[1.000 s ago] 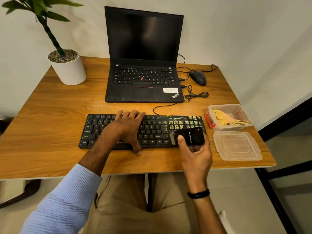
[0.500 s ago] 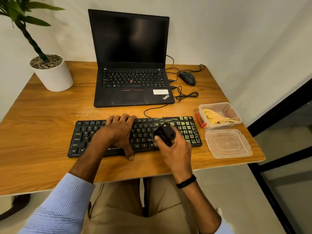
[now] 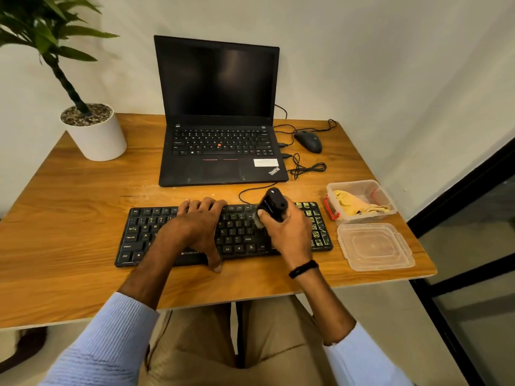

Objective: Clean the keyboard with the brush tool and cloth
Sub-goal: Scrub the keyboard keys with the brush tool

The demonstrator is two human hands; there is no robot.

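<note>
Keyboard runs left-right; brush seemingly tilted.

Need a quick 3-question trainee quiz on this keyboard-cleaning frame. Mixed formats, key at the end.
1. True or false: the cloth lies inside the open tub to the right of the keyboard.
2. What does the right hand grip? A) a sponge B) the brush tool C) a spray bottle
3. Fill in: the left hand rests on the ____.

Key: 1 true; 2 B; 3 keyboard.
</note>
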